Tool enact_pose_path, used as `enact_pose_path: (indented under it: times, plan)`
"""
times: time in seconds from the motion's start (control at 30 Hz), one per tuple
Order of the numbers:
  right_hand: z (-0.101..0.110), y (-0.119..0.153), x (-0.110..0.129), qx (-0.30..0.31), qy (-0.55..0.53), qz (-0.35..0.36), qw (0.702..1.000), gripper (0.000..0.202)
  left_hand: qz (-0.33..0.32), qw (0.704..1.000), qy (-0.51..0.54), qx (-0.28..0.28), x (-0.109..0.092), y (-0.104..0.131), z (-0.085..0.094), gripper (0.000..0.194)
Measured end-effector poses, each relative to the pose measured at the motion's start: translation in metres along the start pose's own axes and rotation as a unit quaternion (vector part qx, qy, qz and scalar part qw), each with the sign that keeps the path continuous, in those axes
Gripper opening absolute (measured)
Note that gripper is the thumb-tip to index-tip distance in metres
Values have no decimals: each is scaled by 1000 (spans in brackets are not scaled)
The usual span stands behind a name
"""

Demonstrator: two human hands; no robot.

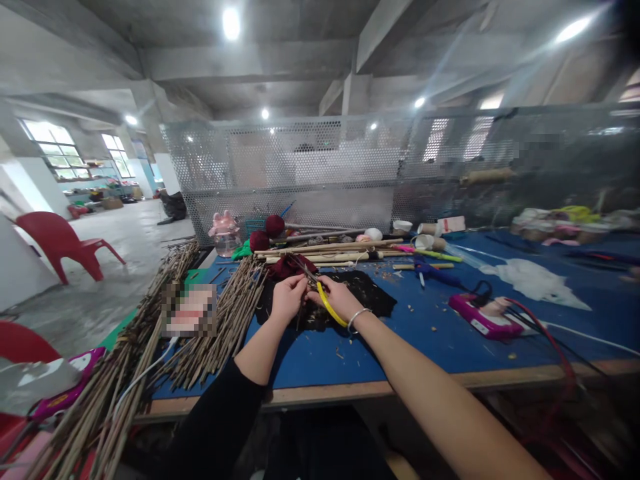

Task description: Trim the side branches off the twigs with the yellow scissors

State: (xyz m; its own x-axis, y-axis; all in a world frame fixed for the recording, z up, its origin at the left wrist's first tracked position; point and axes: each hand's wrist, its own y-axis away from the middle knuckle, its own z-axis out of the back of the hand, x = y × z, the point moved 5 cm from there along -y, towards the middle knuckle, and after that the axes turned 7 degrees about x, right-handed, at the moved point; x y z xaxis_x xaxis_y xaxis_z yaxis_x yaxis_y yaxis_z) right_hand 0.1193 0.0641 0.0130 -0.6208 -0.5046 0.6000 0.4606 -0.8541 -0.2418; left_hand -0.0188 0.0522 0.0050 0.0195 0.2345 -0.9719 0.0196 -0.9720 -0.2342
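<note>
My right hand (343, 300), with a bracelet at the wrist, is closed around yellow-handled shears (329, 305). Their dark blades point up and away toward the left. Beside them my left hand (289, 298) is closed in a pinch, apparently on a thin twig (300, 317) that is mostly hidden by the fingers. Both hands are close together over a black cloth (373, 293) strewn with small chips. Just behind them lies dark red yarn (287, 268). Cut sticks (225, 327) lie in a heap to the left of my left hand.
A longer bundle of sticks (107, 387) leans past the table's left edge. Pale rods (330, 248) and a blue glue gun (433, 275) lie behind the cloth. To the right are a purple power strip (487, 319) with cords and a plastic bag (537, 281). A perforated metal screen (280, 167) stands behind.
</note>
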Motion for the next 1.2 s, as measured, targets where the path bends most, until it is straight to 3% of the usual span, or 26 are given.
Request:
enact_pose_path:
  times: [0.33,0.5,0.63,0.93,1.2]
  plan:
    - [2,-2,-1,11,-1,19,1000,35,23,1000,8,-1,3,-1,3,35]
    - [5,-2,-6,-29,24,-27,999,39,5,999,36,-11,7,-3,4,40]
    - [5,-1,-6,-20,71,-57,996,45,-17,999,10,-36,4,-3,7,33]
    - [-1,-2,1,-4,55,-19,998,50,2,999,42,-13,2,0,0,23]
    - [-4,-5,-1,-14,38,28,999,57,-36,999,3,20,-9,4,-3,30]
